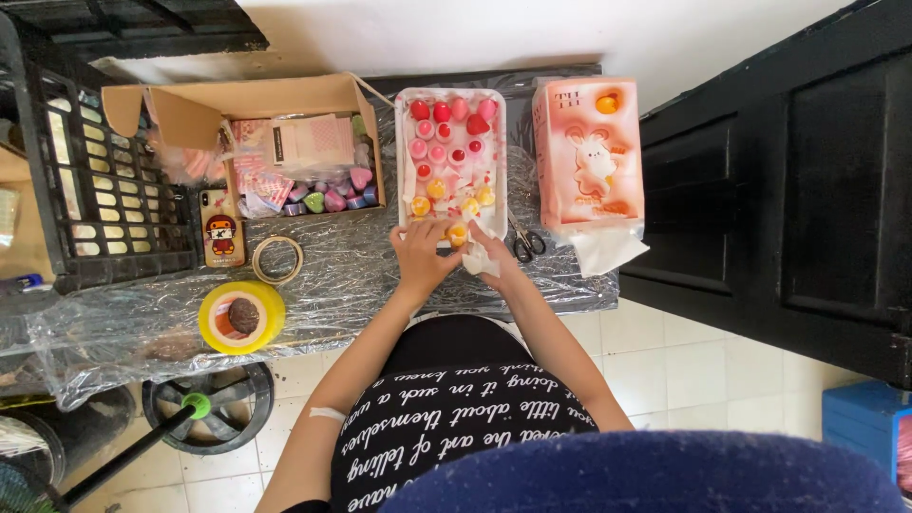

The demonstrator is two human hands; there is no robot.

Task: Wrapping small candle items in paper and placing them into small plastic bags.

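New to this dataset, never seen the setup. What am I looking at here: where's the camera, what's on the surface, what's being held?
There is no machine: a person works with two bare hands, filmed by one camera worn on the head and looking straight down. The left hand touches a small yellow-orange round piece at the near end of a white tray of red, pink and yellow pieces. The right hand pinches a white tissue. All this sits on a table covered in clear plastic film. Around it are a pink tissue pack, scissors, an open cardboard box, a phone and a yellow tape roll.
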